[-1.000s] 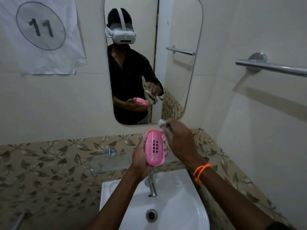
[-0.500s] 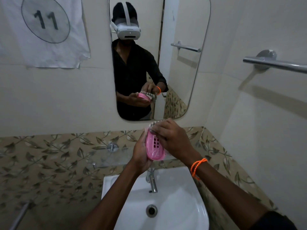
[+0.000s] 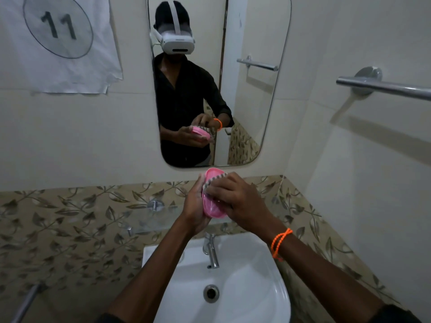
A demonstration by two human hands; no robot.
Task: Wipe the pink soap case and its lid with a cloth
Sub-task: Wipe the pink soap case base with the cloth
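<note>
My left hand (image 3: 194,206) grips the pink soap case (image 3: 212,209) from the left, holding it upright above the sink with its inside facing me. My right hand (image 3: 238,199) lies over the case and presses a grey-and-white patterned cloth (image 3: 213,179) against it; only the cloth's edge shows beyond my fingers. Most of the case is hidden under my right hand. I cannot tell whether this piece is the case or its lid.
A white sink (image 3: 245,276) with a chrome tap (image 3: 211,251) sits below my hands. A glass shelf (image 3: 149,220) is mounted on the leaf-patterned tiles. A mirror (image 3: 251,101) hangs ahead, and a metal towel bar (image 3: 382,86) sticks out on the right wall.
My right hand has moved left from beside the case onto its inner face, bringing the cloth over it. My left hand has kept its hold and raised the case slightly.
</note>
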